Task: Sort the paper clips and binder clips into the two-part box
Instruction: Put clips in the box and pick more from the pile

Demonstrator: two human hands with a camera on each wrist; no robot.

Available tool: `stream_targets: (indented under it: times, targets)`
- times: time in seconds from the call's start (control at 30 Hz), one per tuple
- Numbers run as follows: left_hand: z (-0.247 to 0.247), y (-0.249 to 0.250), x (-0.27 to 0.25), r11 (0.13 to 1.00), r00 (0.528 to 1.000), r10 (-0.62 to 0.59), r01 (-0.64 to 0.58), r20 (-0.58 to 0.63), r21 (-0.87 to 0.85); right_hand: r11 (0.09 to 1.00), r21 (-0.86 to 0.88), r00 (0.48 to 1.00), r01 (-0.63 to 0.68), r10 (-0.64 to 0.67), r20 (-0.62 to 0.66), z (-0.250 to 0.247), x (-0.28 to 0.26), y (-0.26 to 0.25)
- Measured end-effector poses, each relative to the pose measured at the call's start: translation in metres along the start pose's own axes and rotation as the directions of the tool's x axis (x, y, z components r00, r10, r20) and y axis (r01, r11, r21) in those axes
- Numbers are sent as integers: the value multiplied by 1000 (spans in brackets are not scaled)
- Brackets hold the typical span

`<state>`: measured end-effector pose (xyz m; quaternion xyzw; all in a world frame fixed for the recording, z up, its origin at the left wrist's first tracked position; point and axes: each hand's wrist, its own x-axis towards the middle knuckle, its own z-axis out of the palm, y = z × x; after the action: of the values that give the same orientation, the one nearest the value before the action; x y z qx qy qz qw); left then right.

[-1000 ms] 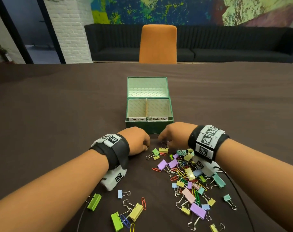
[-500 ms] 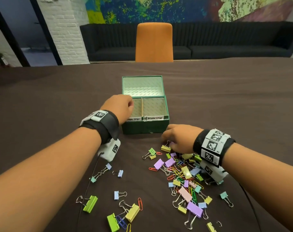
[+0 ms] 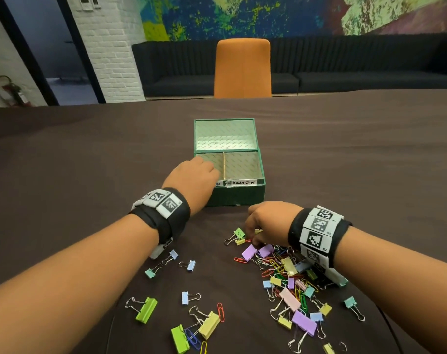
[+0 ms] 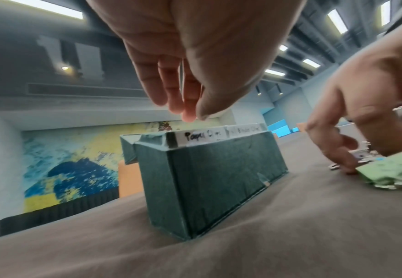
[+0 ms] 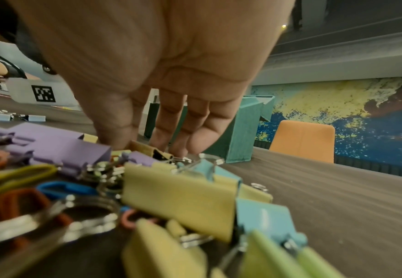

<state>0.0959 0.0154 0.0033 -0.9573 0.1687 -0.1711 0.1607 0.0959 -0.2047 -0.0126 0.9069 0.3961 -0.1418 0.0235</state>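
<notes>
Your left hand point(image 3: 191, 178) hovers at the near-left rim of the green two-part cardboard box point(image 3: 239, 198), mid-frame, fingertips pinching something thin. Your right hand point(image 3: 270, 222) pinches a yellow binder clip point(image 5: 151, 150) below it on the brown counter point(image 3: 89, 162).

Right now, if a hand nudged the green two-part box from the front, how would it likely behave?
The green box looks like thin card and its visible compartment floors are bare, so probably light. On the brown cloth it may slide or bunch fabric rather than tip, being low and wide. Its open lid behind might flap.

left hand point(image 3: 191, 180) | moved from pile to over box point(image 3: 239, 198)
</notes>
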Motion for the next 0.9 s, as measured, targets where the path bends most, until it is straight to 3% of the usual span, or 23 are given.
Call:
stream_targets:
  times: [0.13, 0.23, 0.3, 0.37, 0.53, 0.77, 0.9]
  targets:
    - [-6, 16, -18, 996, 994, 82, -84, -65, -21, 996, -72, 997, 54, -57, -44, 3, -4, -2]
    - [-19, 36, -31, 980, 991, 131, -125, 31, -154, 996, -57, 989, 66, -72, -128, -2, -10, -1]
    - [-25, 50, -39, 950, 961, 228, -184, 156, -252, 999, 25, 979, 22, -16, -201, -7, -17, 3]
    - [-28, 63, -47, 914, 929, 330, -270, 169, -302, 995, 101, 973, -21, 43, -226, -11, -27, 8]
    - [-24, 88, -59, 842, 826, 504, -404, 254, -358, 989, 140, 989, -54, 73, -130, -7, -57, 15]
    - [-22, 96, -54, 871, 811, 473, -368, 346, -326, 963, 239, 992, -122, 127, -4, 4, -78, 22]
    - [-23, 89, -54, 902, 854, 390, -280, 344, -329, 965, 210, 987, -158, 152, 44, 5, -70, 10]
